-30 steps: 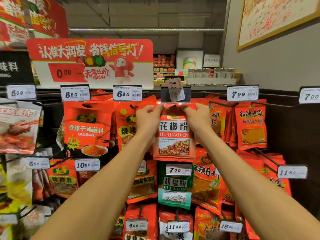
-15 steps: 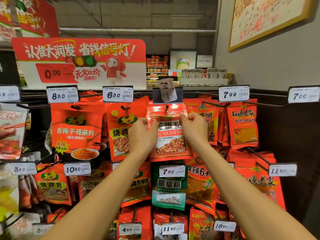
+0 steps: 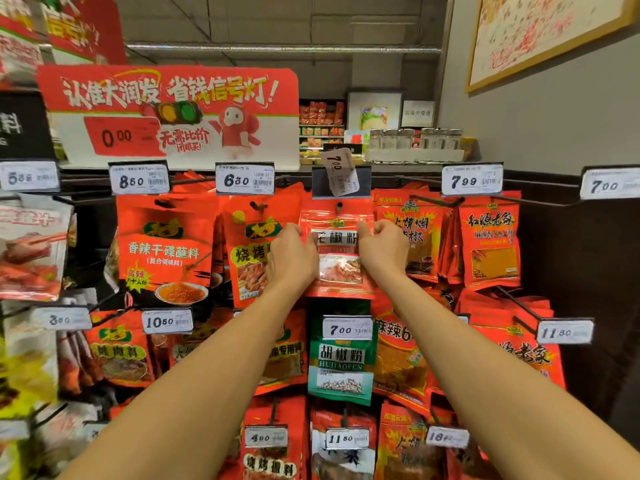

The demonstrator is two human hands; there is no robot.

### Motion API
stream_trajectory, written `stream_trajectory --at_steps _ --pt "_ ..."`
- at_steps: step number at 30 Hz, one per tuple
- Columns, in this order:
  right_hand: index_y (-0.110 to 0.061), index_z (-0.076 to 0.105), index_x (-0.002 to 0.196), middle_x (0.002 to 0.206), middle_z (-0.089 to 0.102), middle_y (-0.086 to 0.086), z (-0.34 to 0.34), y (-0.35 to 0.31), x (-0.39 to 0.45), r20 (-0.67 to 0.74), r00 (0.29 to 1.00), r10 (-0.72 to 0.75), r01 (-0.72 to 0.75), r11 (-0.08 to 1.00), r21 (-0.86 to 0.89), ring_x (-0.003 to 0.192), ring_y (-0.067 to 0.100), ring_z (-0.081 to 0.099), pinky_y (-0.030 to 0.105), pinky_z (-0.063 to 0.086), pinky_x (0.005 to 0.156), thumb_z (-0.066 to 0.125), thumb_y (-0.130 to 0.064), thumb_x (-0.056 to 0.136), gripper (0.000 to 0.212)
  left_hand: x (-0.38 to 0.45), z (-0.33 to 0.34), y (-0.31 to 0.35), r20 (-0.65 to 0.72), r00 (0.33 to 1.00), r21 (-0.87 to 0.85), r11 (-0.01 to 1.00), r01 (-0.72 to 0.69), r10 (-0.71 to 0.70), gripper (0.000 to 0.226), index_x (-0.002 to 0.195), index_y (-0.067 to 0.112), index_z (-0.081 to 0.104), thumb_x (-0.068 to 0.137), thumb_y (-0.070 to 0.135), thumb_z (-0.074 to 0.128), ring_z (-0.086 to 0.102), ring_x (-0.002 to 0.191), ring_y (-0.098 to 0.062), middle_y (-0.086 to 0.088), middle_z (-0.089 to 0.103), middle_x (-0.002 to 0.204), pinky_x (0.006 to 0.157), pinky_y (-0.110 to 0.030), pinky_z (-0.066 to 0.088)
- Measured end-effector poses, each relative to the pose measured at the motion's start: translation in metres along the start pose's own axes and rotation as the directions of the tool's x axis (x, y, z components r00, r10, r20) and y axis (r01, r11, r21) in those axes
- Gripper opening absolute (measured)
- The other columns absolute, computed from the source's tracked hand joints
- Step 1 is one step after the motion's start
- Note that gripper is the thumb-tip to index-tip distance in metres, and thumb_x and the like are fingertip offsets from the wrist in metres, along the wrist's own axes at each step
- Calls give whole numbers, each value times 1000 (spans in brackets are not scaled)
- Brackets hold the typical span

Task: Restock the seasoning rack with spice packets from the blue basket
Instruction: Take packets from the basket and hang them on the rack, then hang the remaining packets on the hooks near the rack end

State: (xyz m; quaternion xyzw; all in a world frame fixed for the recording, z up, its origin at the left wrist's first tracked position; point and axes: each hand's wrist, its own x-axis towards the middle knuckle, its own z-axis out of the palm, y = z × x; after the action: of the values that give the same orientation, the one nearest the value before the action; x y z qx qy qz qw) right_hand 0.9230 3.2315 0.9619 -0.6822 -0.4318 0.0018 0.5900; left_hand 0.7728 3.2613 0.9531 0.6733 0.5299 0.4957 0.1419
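A red pepper-powder packet (image 3: 338,251) hangs from a black peg (image 3: 339,205) in the top row of the seasoning rack, under a crooked 7.00 price tag (image 3: 339,172). My left hand (image 3: 292,256) grips the packet's left edge with curled fingers. My right hand (image 3: 382,249) grips its right edge the same way. Both hands sit at mid-height of the packet, below its hang hole. The blue basket is out of view.
Red spice packets hang on pegs all around: a dipping-spice packet (image 3: 164,251) at left, chilli packets (image 3: 490,242) at right, a green pepper packet (image 3: 341,362) just below. Price-tag holders (image 3: 471,180) stick out on peg ends. A grey wall (image 3: 540,133) closes the right side.
The packet went onto the peg and now hangs from it. Both hands slid down from its top corners to its side edges at mid-height.
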Motion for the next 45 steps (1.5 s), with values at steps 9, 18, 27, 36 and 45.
stream_trajectory --at_steps 9,18,27,36,45 --pt "-22 64 87 83 68 -5 -56 13 -44 13 998 -61 60 995 76 80 18 64 36 47 71 53 -44 99 28 -44 -38 -20 -32 996 -242 966 -87 82 16 98 27 70 97 36 57 60 86 -7 14 67 93 75 -27 39" --pt "-10 63 75 54 62 6 -81 111 -164 476 861 180 -401 815 418 35 16 53 19 35 32 55 -9 97 23 -155 -44 -113 409 900 -556 742 376 -150 24 77 22 76 97 21 61 64 55 -12 -2 71 70 50 -21 53" --pt "-11 61 73 56 60 10 -39 312 -327 553 475 684 -793 606 -68 38 21 51 21 33 38 57 -15 97 25 -330 38 -266 620 465 -195 450 872 -632 16 97 8 70 100 11 54 60 56 -13 -3 69 72 51 -24 49" --pt "-12 59 71 64 57 12 5 531 -530 377 134 916 -769 336 -544 52 23 54 27 47 49 57 -7 96 26 -524 137 -439 551 -58 180 51 982 -832 11 102 11 61 99 11 51 50 61 -18 -10 57 82 50 -21 41" --pt "-21 62 66 65 59 -2 61 745 -679 478 11 879 -294 459 -838 64 17 56 23 48 63 56 -66 53 47 -666 249 -617 556 -314 520 28 853 -770 13 87 19 54 90 31 56 57 73 -18 -2 57 85 67 -27 47"
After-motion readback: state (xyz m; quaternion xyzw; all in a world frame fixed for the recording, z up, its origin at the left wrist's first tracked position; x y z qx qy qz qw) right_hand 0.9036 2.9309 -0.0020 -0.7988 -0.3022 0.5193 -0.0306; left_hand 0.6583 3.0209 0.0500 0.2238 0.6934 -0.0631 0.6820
